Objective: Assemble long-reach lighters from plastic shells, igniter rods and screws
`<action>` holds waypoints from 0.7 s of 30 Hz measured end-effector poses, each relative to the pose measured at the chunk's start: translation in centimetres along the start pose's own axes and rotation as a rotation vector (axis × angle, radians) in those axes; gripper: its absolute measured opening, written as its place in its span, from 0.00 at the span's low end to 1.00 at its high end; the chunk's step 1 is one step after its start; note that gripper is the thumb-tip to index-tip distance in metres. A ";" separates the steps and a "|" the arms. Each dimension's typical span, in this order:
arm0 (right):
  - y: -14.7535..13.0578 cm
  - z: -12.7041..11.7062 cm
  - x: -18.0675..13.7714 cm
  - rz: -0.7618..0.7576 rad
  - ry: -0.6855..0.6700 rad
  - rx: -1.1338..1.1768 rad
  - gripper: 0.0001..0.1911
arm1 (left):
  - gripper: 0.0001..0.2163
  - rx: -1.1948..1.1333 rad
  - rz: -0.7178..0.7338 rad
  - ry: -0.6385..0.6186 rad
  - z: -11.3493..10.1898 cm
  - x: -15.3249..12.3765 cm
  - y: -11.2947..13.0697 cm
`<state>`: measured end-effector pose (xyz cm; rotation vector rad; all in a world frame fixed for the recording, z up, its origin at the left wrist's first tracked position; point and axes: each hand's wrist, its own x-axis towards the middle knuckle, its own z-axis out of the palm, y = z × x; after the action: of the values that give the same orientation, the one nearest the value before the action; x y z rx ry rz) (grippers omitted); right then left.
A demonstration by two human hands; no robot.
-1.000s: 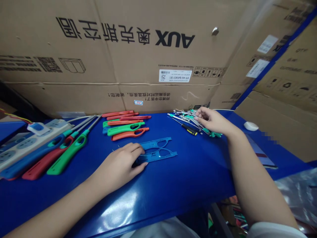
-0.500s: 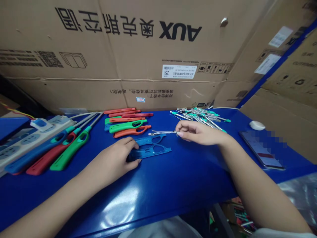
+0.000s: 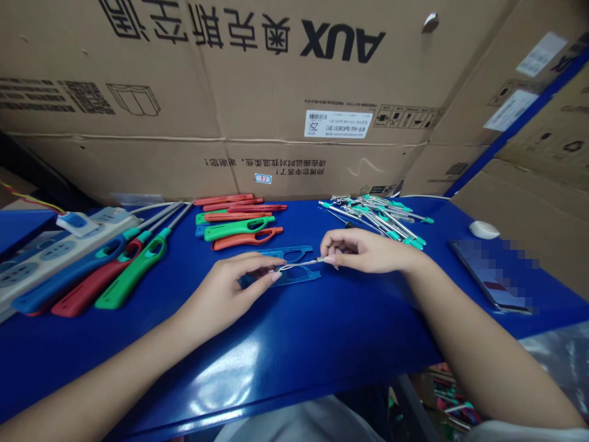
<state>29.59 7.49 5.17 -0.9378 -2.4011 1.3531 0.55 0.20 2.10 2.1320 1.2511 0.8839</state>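
Note:
Both hands hold one thin metal tube with a wire (image 3: 301,264) just above the blue table (image 3: 322,331). My left hand (image 3: 230,291) pinches its left end and my right hand (image 3: 359,250) pinches its right end. Under the tube lie two blue plastic handle shells (image 3: 294,263), flat and side by side. A pile of several similar metal tubes with green ends (image 3: 381,218) lies behind my right hand.
Orange, green and blue handle shells (image 3: 237,222) are stacked at the back centre. Three finished long lighters (image 3: 105,270) lie at the left beside a white power strip (image 3: 41,261). A phone (image 3: 494,270) and a white mouse (image 3: 484,229) lie at the right. Cardboard boxes (image 3: 276,92) wall the back.
My right hand took a metal tube from the pile and brought it left over the blue shells. My left hand lifted off the shells and pinched the tube's other end.

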 end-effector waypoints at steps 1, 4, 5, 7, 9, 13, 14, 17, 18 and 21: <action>0.0 0.0 0.0 0.010 0.006 -0.017 0.13 | 0.11 -0.006 0.003 -0.003 0.0 0.0 -0.2; 0.2 -0.2 0.0 0.034 0.025 -0.085 0.13 | 0.09 0.004 0.022 -0.002 0.2 0.1 -0.7; 0.3 -0.2 0.1 0.038 0.025 -0.111 0.14 | 0.09 0.022 0.042 -0.002 0.3 0.1 -0.9; 0.5 -0.1 0.2 0.043 0.011 -0.156 0.14 | 0.09 0.081 0.110 0.001 0.4 0.1 -1.2; 0.7 0.0 0.3 0.042 -0.007 -0.184 0.14 | 0.09 0.148 0.193 0.009 0.5 0.1 -1.5; 1.0 0.1 0.4 0.057 -0.017 -0.231 0.12 | 0.10 0.225 0.287 0.014 0.8 0.0 -1.7; 1.0 0.2 0.4 0.065 -0.017 -0.243 0.12 | 0.10 0.235 0.293 0.009 0.9 0.0 -1.7; 0.9 0.3 0.5 0.065 -0.032 -0.265 0.09 | 0.11 0.254 0.297 -0.004 1.0 0.0 -1.8; 0.8 0.3 0.5 0.062 -0.039 -0.268 0.08 | 0.11 0.259 0.298 -0.006 1.0 0.0 -1.8; 0.4 0.4 0.5 0.060 -0.058 -0.272 0.07 | 0.11 0.269 0.303 -0.009 0.9 0.0 -1.8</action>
<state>29.22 7.66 4.55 -1.0568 -2.6695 1.1029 0.21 0.93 0.25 2.5862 1.1117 0.8642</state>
